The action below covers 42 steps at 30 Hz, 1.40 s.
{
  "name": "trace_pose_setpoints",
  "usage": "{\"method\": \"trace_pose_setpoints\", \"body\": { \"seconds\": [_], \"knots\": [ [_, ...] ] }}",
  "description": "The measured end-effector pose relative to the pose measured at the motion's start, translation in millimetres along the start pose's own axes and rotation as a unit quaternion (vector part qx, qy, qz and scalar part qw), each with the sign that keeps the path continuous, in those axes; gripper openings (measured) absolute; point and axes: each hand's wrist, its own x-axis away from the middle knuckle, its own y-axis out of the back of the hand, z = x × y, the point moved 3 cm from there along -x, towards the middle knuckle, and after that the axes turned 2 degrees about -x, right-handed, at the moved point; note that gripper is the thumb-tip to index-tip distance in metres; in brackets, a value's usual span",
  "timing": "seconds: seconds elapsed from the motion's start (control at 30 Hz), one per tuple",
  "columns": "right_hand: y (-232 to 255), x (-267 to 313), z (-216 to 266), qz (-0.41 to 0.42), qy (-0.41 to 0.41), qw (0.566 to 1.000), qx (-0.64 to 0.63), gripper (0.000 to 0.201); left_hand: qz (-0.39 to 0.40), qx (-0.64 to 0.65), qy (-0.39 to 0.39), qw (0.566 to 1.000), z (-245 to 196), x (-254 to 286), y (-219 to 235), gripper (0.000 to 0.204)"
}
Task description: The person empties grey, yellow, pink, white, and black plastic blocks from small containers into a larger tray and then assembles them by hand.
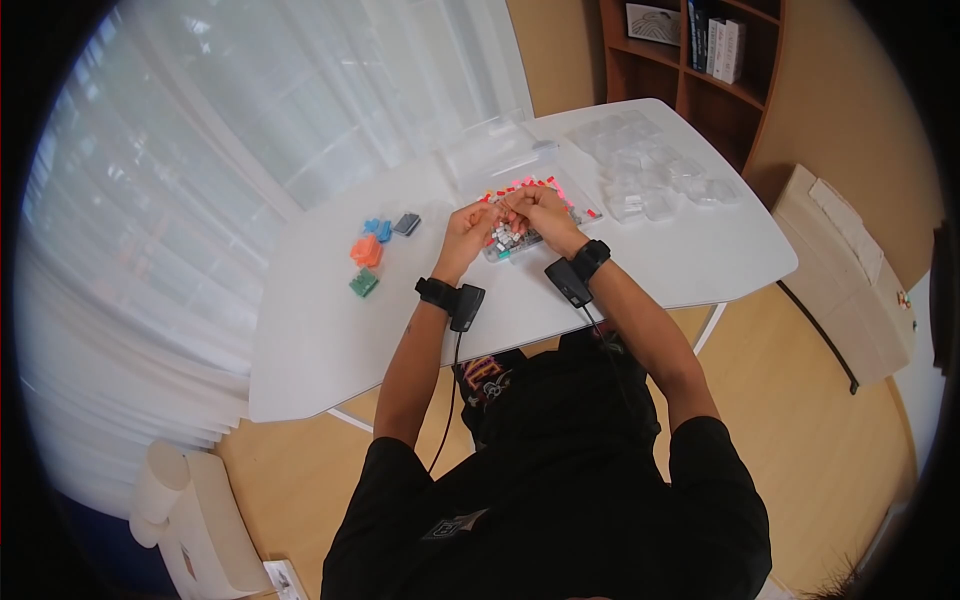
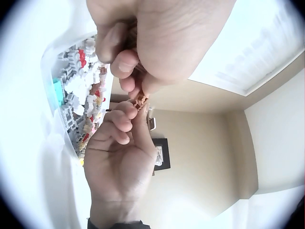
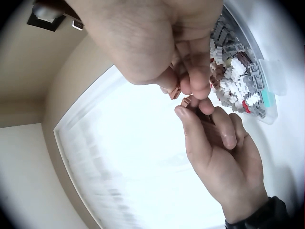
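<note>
Both hands meet above an open clear plastic box (image 3: 270, 116) of small building bricks (image 3: 233, 86), mostly white and grey with some red and a teal one. The left hand (image 1: 468, 235) has a narrow grip — thumb and fingertip pinching a small brown piece (image 3: 186, 101). The right hand (image 1: 545, 210), just as narrow, pinches another brown bit (image 3: 175, 92) close beside it; whether the two touch is hard to tell.

The box sits on the white desk (image 1: 310, 340). Left of it lie a dark grey clump (image 1: 407, 223), a blue clump (image 1: 377, 230), an orange clump (image 1: 367, 251) and a green clump (image 1: 363, 282) — grouped near one another. Clear plastic containers (image 1: 655, 175) spread out to its right.
</note>
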Motion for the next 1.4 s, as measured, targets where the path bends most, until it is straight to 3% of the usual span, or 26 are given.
{"method": "trace_pose_setpoints", "body": {
  "seconds": [0.13,0.2,0.43,0.7,1.13,1.23,1.4],
  "knots": [
    [-4,2,2,-0.021,-0.004,1.000,-0.014,0.016,-0.025,-0.003,0.010,1.000,-3,0,-2,0.019],
    [-6,3,3,-0.002,0.055,0.998,0.043,0.016,-0.027,-0.010,0.009,1.000,1,-1,0,0.019],
    [-8,1,0,0.018,0.057,0.997,0.052,0.016,-0.031,-0.021,0.012,0.999,4,-2,1,0.017],
    [-6,2,-2,0.036,0.003,0.997,0.070,0.018,-0.012,-0.015,0.028,0.999,3,0,2,0.015],
    [-12,5,4,0.026,0.029,0.994,0.102,0.017,0.006,-0.042,0.031,0.999,1,0,2,0.015],
    [-9,0,-6,0.047,0.049,0.993,0.093,0.017,0.007,-0.021,0.031,0.999,-6,3,-1,0.015],
    [-7,-5,-13,-0.011,0.159,0.973,0.168,0.016,0.008,-0.001,0.060,0.998,-8,4,-2,0.015]
  ]
}}
